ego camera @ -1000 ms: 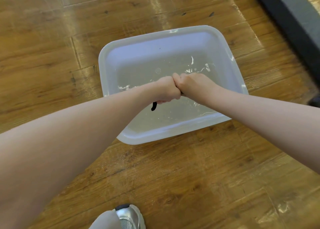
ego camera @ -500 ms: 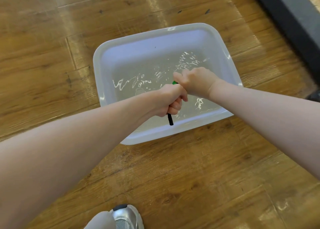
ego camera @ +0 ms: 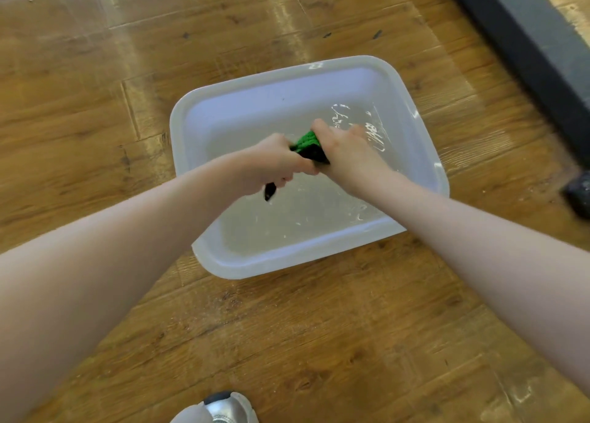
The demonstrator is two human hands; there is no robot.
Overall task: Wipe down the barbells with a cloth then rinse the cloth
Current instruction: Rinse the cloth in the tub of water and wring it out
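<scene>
2 hands grip the green-and-black cloth (ego camera: 308, 146) above the water in a white tub (ego camera: 319, 256) on the wood floor (ego camera: 95, 103). Left hand (ego camera: 274, 164) and right hand (ego camera: 346, 154) each clench 1 end, cloth bunched between them.

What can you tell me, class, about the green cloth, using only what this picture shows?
The cloth looks like bright green knitted or textured fabric with a black part. It is bunched into a tight roll above the water in the white plastic tub. The left hand and right hand grip it from either side, hiding most of it. A dark end pokes out below the left hand.
</scene>
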